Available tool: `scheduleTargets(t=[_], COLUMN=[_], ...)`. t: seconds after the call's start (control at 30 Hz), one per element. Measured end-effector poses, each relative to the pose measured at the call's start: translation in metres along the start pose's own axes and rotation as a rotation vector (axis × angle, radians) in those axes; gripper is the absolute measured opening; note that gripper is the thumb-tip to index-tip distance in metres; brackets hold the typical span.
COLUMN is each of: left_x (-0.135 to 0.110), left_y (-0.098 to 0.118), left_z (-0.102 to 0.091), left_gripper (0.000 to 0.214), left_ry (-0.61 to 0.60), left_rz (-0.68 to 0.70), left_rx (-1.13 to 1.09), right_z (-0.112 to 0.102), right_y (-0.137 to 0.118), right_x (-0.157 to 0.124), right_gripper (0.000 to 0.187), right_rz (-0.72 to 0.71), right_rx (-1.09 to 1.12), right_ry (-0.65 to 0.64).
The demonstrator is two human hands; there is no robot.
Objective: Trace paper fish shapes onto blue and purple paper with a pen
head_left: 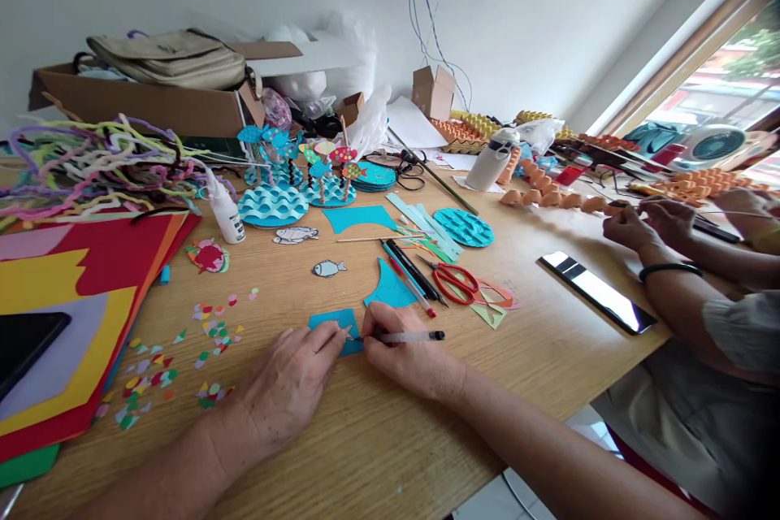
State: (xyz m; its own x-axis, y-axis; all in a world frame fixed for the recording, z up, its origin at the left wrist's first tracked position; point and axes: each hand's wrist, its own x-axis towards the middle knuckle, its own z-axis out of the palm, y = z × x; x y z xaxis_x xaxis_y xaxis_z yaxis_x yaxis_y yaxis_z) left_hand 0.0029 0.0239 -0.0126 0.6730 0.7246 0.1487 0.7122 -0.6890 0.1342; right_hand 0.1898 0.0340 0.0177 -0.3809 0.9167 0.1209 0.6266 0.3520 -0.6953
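Observation:
My right hand (402,345) grips a pen (414,336), its tip down at a small piece of blue paper (348,348). Flat on that paper's left part lies my left hand (289,374), fingers stretched out and pressing it to the table. A small grey fish-shaped cutout (346,328) shows partly beneath the left fingertips. Just behind my right hand is a larger blue paper scrap (390,286) with a curved edge. Farther back lie two paper fish, a grey one (329,268) and a striped one (296,235).
Red-handled scissors (456,283), pens (418,270) and a phone (597,291) lie to the right. Confetti (210,333), coloured paper sheets (115,260) and a glue bottle (225,210) are left. A co-worker's hands (646,227) handle an orange carton strip (561,199).

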Motion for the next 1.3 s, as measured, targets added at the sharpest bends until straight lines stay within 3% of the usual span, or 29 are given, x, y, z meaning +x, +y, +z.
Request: scheduleTargets(t=[0.73,1.3], left_x=[-0.0020,-0.0011], left_y=[-0.0037,-0.0053], left_z=[0.0038,0.0031], left_gripper=[0.036,0.042], left_ry=[0.062,0.022], left_rz=[0.048,0.055], left_rx=[-0.025,-0.018], right_z=[-0.0006,-0.0060], right_y=[0.0000,0.0021], right_x=[0.0007,0.0053], right_gripper=[0.015,0.014], right_rz=[-0.010,0.013], right_rx=[-0.008,0.069], right_ry=[-0.025,-0.083])
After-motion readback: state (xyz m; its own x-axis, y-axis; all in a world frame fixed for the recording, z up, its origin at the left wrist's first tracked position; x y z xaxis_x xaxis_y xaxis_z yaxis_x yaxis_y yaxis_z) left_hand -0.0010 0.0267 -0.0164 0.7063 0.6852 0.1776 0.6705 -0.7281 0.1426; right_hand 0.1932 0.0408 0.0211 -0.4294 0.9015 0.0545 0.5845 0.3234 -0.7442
